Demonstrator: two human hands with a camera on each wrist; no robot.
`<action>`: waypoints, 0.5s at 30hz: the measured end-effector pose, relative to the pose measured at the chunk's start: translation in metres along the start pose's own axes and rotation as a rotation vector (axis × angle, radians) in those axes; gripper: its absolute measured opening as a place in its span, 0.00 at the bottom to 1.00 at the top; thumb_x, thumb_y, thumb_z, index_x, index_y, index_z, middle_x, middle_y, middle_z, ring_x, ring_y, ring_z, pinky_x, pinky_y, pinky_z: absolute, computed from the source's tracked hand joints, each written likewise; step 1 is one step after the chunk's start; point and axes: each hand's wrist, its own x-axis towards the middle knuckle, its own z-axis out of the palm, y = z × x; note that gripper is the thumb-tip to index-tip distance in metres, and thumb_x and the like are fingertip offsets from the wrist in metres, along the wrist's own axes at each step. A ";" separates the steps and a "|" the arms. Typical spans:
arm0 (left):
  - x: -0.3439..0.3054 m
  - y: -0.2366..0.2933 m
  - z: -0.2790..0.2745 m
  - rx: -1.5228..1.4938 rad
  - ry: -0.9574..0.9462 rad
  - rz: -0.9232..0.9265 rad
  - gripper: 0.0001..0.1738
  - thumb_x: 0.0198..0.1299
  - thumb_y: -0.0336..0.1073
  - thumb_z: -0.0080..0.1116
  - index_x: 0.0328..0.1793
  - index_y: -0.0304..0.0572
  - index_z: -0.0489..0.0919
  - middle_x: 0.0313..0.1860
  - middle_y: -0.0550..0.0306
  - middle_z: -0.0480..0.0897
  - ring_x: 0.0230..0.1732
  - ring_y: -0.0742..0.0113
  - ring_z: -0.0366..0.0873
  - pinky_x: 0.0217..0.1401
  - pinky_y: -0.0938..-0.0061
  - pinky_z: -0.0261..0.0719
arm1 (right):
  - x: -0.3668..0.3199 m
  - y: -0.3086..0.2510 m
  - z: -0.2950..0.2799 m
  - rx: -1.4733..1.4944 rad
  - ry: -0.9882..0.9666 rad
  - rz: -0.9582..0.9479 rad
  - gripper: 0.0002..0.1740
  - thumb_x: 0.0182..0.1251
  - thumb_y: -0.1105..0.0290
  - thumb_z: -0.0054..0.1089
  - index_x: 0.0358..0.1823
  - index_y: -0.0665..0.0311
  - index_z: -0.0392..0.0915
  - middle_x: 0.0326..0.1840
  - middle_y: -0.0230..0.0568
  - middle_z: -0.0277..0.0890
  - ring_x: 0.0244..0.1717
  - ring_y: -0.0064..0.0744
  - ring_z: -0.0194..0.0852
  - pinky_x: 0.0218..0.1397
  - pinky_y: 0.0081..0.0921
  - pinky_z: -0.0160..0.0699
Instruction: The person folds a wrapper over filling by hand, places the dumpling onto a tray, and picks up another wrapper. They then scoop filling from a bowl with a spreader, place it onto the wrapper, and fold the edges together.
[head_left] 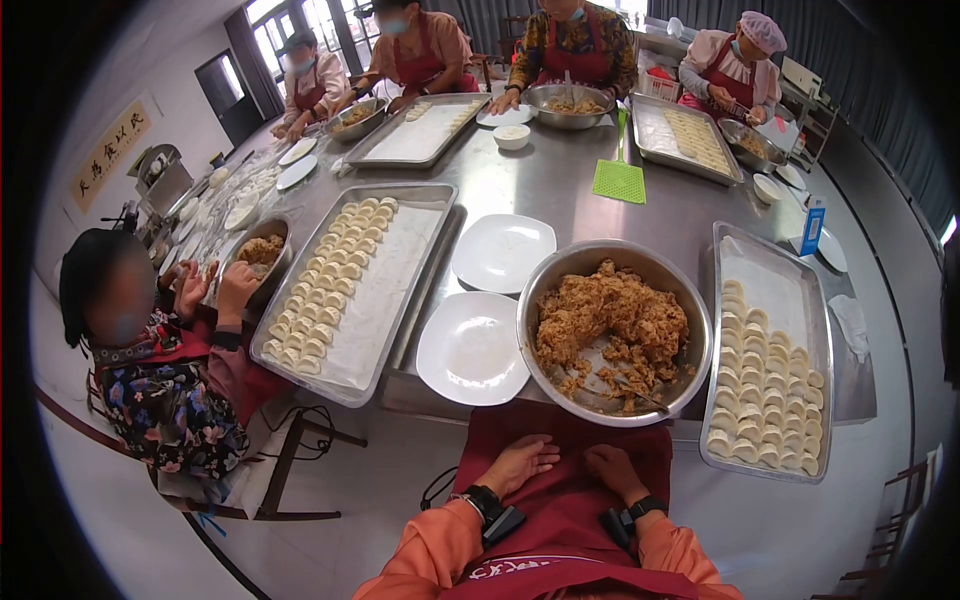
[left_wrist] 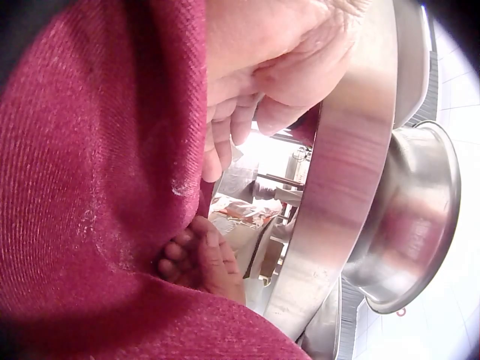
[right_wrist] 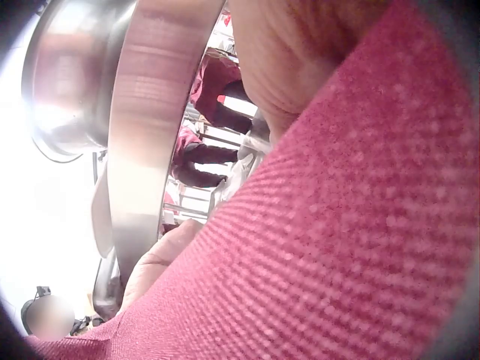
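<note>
In the head view my left hand (head_left: 518, 464) rests over the red apron (head_left: 565, 515) at my lap, its fingers relaxed and nothing held. Beside it lies my right hand (head_left: 612, 470), fingers loosely curled against the apron cloth. The left wrist view has both hands low, under the level of the steel table's edge (left_wrist: 337, 180). Apron fabric hides part of my right hand (right_wrist: 289, 52) in the right wrist view. Just ahead of both hands stands a steel bowl (head_left: 536, 350) of brown minced filling (head_left: 610, 320), with a utensil handle lying in it.
Trays of dumplings stand to the right (head_left: 765, 390) and left (head_left: 325, 290). Two white plates, a near one (head_left: 472, 350) and a farther one (head_left: 503, 252), sit left of the bowl. A green swatter (head_left: 620, 180) lies beyond. Several people in aprons work around the table.
</note>
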 end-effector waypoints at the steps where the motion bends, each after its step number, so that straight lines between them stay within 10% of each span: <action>1: 0.000 0.000 0.000 0.001 0.002 -0.002 0.17 0.65 0.36 0.44 0.59 0.41 0.65 0.52 0.49 0.74 0.53 0.59 0.73 0.54 0.67 0.71 | 0.000 -0.001 0.000 -0.001 -0.001 -0.001 0.12 0.59 0.69 0.53 0.39 0.69 0.77 0.29 0.39 0.77 0.28 0.25 0.75 0.33 0.22 0.73; 15: -0.001 0.002 0.003 0.011 0.023 -0.003 0.17 0.66 0.36 0.43 0.59 0.40 0.65 0.52 0.49 0.74 0.52 0.59 0.73 0.53 0.67 0.72 | 0.003 0.005 0.000 -0.020 -0.009 -0.014 0.12 0.60 0.68 0.53 0.41 0.68 0.77 0.29 0.37 0.77 0.28 0.24 0.75 0.33 0.21 0.73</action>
